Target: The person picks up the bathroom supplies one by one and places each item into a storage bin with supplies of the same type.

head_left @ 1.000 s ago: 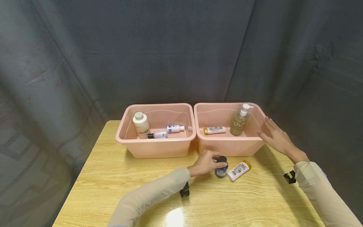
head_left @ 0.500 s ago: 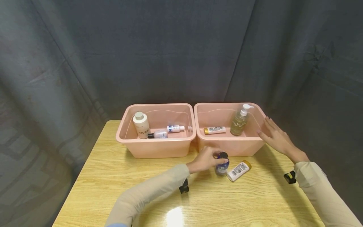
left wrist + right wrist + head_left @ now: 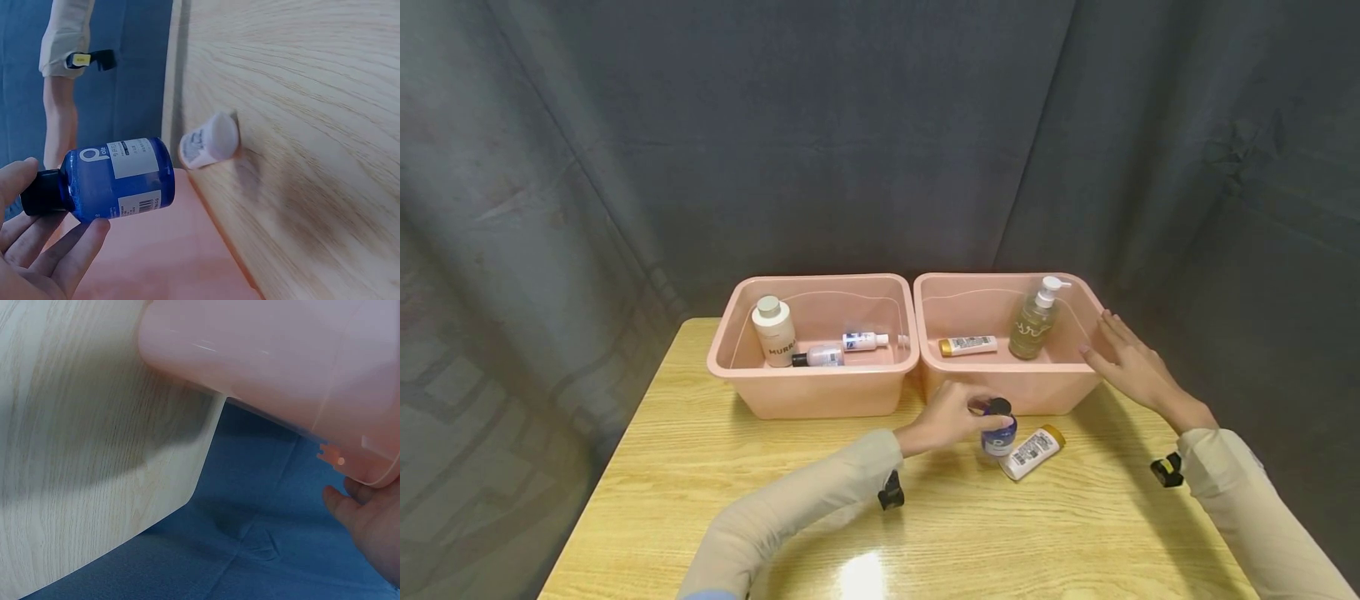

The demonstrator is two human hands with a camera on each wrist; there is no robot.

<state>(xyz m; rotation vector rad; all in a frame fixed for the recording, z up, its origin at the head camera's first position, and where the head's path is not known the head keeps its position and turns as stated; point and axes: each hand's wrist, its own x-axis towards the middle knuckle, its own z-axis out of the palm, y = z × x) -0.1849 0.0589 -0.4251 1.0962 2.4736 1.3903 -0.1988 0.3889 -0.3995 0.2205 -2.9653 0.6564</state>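
A small dark-blue bottle [image 3: 999,437] with a black cap is held by my left hand [image 3: 950,417], just in front of the right bin. In the left wrist view, thumb and fingers pinch the blue bottle [image 3: 119,178] around its cap and shoulder, with its label showing. A white tube [image 3: 1032,452] with a gold cap lies on the table beside and partly behind the bottle. My right hand [image 3: 1138,375] rests at the right end of the pink right bin [image 3: 1000,387], fingers straight along its rim and thumb apart.
Inside the right bin are a green pump bottle [image 3: 1032,329] and another gold-capped tube [image 3: 967,345]. Left of it stands a second pink bin [image 3: 820,396], with a white bottle [image 3: 777,337], a black-capped clear bottle [image 3: 825,356] and a small white bottle [image 3: 861,341]. Dark curtains hang behind the table.
My left hand has moved up and slightly right with the blue bottle, which now overlaps the tube's end in the head view. The right hand stays where it was.
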